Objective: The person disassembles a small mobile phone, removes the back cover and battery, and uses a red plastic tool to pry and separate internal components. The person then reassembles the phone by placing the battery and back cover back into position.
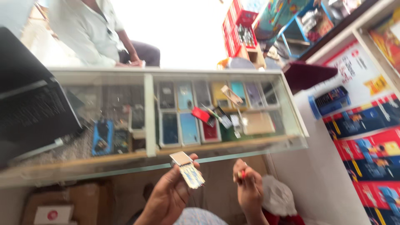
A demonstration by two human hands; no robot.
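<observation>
At the far left a black open laptop (29,104) rests on the glass-topped display counter (250,146), whose shelf below holds rows of flat phone cases and small packets (196,112). Behind the counter another person in a pale shirt (83,29) sits with hands on the far edge. Nearer the wearer, the left hand (168,196) is curled, thumb and fingers pinching a small flat rectangular part with a silvery plate and a pale patterned board (186,168), held up just below the counter's near edge. To its right the right hand (249,189) is closed around a slim red-handled tool (240,175), its tip hidden. The work looks like inspection of the part before tooling; the next move would call for bringing the tool's tip steadily to it. Motion blur hides the part's details.
</observation>
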